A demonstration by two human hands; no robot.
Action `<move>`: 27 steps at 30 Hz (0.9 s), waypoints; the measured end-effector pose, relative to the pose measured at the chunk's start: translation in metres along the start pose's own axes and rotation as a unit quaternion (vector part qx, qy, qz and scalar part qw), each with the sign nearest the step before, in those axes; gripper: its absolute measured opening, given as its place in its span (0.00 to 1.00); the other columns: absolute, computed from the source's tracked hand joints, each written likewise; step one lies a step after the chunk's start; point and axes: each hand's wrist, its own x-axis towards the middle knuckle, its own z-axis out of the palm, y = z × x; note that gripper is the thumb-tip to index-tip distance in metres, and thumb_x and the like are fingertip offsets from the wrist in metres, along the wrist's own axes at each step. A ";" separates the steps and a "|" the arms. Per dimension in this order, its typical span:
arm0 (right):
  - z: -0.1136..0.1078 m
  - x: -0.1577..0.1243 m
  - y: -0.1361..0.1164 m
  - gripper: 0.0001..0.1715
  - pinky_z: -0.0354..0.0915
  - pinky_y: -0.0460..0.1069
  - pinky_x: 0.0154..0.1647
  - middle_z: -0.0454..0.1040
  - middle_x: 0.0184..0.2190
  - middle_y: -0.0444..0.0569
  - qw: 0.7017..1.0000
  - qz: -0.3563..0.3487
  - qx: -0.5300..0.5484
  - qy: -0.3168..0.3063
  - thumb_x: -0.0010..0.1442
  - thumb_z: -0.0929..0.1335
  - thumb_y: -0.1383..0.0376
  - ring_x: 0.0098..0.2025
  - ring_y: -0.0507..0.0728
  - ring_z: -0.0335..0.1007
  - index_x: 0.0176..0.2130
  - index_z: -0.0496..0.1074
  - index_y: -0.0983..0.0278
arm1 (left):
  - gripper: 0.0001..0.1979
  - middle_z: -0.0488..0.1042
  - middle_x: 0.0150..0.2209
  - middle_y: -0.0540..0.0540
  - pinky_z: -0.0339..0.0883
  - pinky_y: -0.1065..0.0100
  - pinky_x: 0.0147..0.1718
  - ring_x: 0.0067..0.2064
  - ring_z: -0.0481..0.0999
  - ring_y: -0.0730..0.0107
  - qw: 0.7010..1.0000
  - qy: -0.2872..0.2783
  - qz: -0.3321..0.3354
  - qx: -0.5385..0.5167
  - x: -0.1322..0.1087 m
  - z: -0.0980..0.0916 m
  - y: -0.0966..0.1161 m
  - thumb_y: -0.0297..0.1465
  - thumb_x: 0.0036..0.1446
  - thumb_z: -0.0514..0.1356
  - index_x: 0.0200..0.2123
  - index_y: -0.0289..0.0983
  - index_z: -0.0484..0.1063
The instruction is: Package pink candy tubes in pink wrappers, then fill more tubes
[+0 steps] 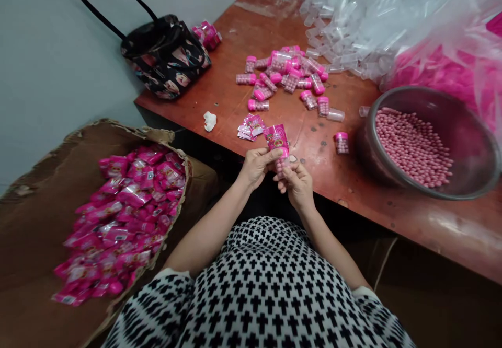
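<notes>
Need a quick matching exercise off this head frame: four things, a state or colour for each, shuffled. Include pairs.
Things:
1. handbag
2. bowl
3. cardboard box
4. bead jar

Match:
A. brown, torn edge, pink packets inside
B. in the grip of left hand and right hand
C. black with a floral print
D. grey, loose pink beads inside

Pairs: 1-C, 2-D, 3-A, 4-B

Red-brown table under jars, bowl, handbag
</notes>
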 end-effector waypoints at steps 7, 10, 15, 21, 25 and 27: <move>0.003 -0.001 -0.005 0.15 0.63 0.41 0.16 0.75 0.23 0.40 0.995 -0.050 -0.075 0.050 0.52 0.71 0.56 0.18 0.47 0.66 0.33 0.65 0.63 | 0.15 0.76 0.24 0.44 0.68 0.70 0.27 0.25 0.74 0.71 1.000 0.023 -0.011 0.006 -0.004 0.003 -0.003 0.34 0.37 0.71 0.25 0.29 0.75; 0.001 0.003 -0.004 0.17 0.60 0.41 0.13 0.75 0.21 0.40 0.999 -0.008 -0.033 0.014 0.52 0.70 0.54 0.15 0.47 0.64 0.32 0.64 0.62 | 0.15 0.74 0.22 0.45 0.66 0.71 0.23 0.22 0.72 0.73 0.999 0.031 -0.020 -0.014 -0.005 0.005 -0.004 0.35 0.37 0.71 0.22 0.29 0.74; -0.002 0.006 -0.006 0.17 0.61 0.41 0.14 0.74 0.20 0.39 0.998 -0.028 -0.044 0.027 0.50 0.71 0.55 0.16 0.46 0.65 0.31 0.63 0.62 | 0.14 0.73 0.20 0.46 0.64 0.71 0.22 0.21 0.70 0.74 0.997 0.010 -0.020 0.075 -0.010 0.006 0.001 0.35 0.37 0.71 0.22 0.29 0.75; -0.005 0.004 -0.002 0.17 0.67 0.43 0.18 0.76 0.24 0.40 1.000 -0.019 0.002 -0.010 0.51 0.71 0.55 0.20 0.48 0.70 0.35 0.66 0.62 | 0.15 0.75 0.22 0.45 0.65 0.72 0.22 0.21 0.71 0.75 0.999 0.022 -0.027 0.029 -0.013 0.005 0.001 0.36 0.37 0.71 0.25 0.30 0.76; -0.009 0.000 -0.001 0.20 0.74 0.50 0.30 0.76 0.30 0.43 0.999 -0.028 -0.001 -0.041 0.51 0.71 0.53 0.29 0.53 0.75 0.41 0.68 0.61 | 0.16 0.77 0.25 0.43 0.69 0.70 0.27 0.26 0.74 0.71 0.999 0.023 -0.043 0.000 -0.016 0.001 0.001 0.35 0.36 0.72 0.26 0.29 0.77; -0.008 0.001 -0.001 0.20 0.74 0.50 0.28 0.75 0.26 0.41 0.999 -0.019 0.003 -0.026 0.50 0.72 0.53 0.26 0.53 0.75 0.37 0.67 0.61 | 0.15 0.76 0.24 0.43 0.69 0.70 0.26 0.25 0.74 0.72 0.999 0.005 -0.043 0.023 -0.019 -0.001 0.000 0.34 0.36 0.72 0.25 0.28 0.77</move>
